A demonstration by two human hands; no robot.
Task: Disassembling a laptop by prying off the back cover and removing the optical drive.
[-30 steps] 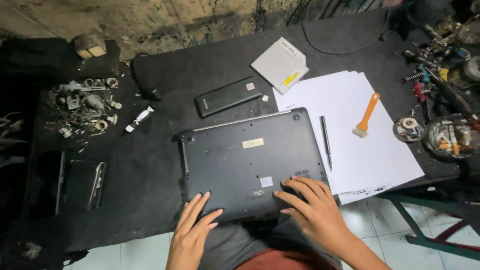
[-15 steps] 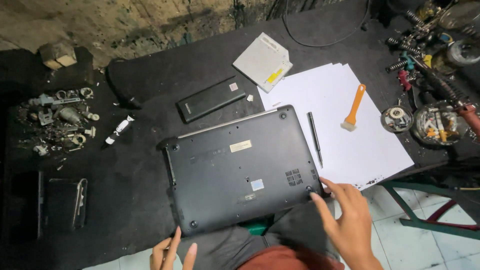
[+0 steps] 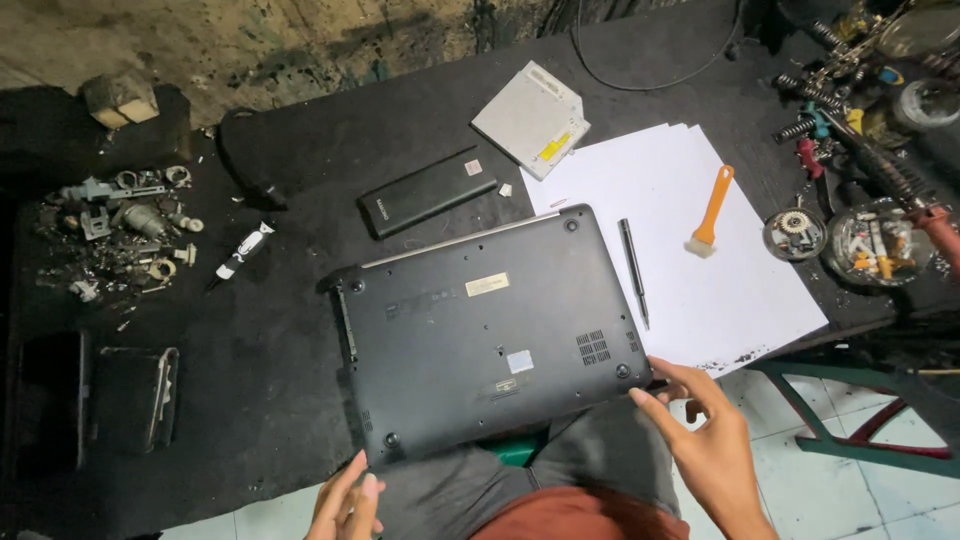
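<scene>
A dark laptop (image 3: 490, 335) is lying upside down on the black bench (image 3: 260, 380), with its near edge hanging a little over the bench edge, above the person's lap. The right hand (image 3: 705, 445) is touching the near right corner of the laptop with its fingertips (image 3: 640, 397); its grip is open and is holding nothing. The left hand (image 3: 345, 500) is hovering just below the near left corner, fingers loose and open, not touching the laptop. To the right of the laptop, white paper sheets (image 3: 740, 300) are lying on the bench, and a thin dark screwdriver (image 3: 633, 270) and an orange brush (image 3: 712, 212) are resting on them. Behind the laptop, a black battery pack (image 3: 427, 192) and a silver optical drive (image 3: 530, 118) are lying apart from each other.
</scene>
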